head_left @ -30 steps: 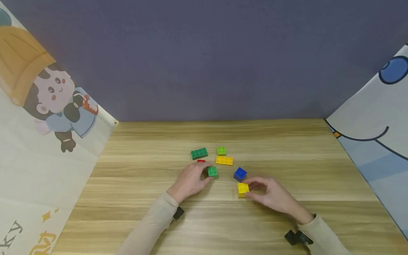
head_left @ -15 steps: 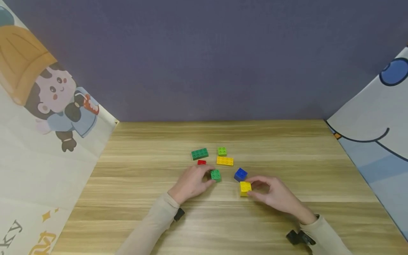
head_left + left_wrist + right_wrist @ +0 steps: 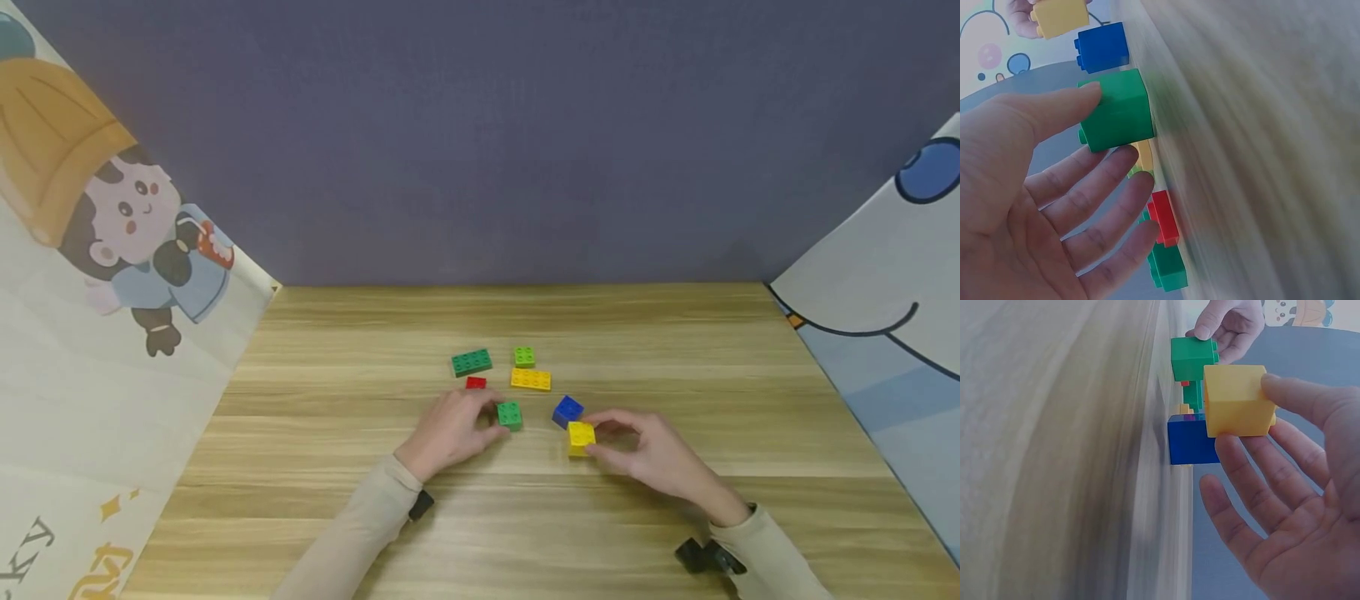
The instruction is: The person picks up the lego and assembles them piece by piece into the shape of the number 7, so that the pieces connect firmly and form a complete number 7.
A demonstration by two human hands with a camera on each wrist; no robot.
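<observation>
My left hand (image 3: pixel 452 427) pinches a small green block (image 3: pixel 509 415) between thumb and fingers; in the left wrist view the green block (image 3: pixel 1117 109) stands at the tabletop. My right hand (image 3: pixel 654 457) pinches a yellow block (image 3: pixel 581 438), which the right wrist view shows as a yellow block (image 3: pixel 1238 400) held off the table surface. Just behind the yellow block lies a blue block (image 3: pixel 567 411), turned at an angle; whether the two touch I cannot tell. Beyond my left fingers is a red block (image 3: pixel 476 383), partly hidden by the hand.
Farther back on the wooden table (image 3: pixel 345 333) lie a long dark green block (image 3: pixel 471 362), a small light green block (image 3: pixel 524 357) and a long yellow-orange block (image 3: pixel 531 379). A dark wall (image 3: pixel 510 150) stands behind, with printed panels at both sides.
The green block has moved right and slightly nearer in my left hand. My right hand has shifted the yellow block a little right and up toward the blue block.
</observation>
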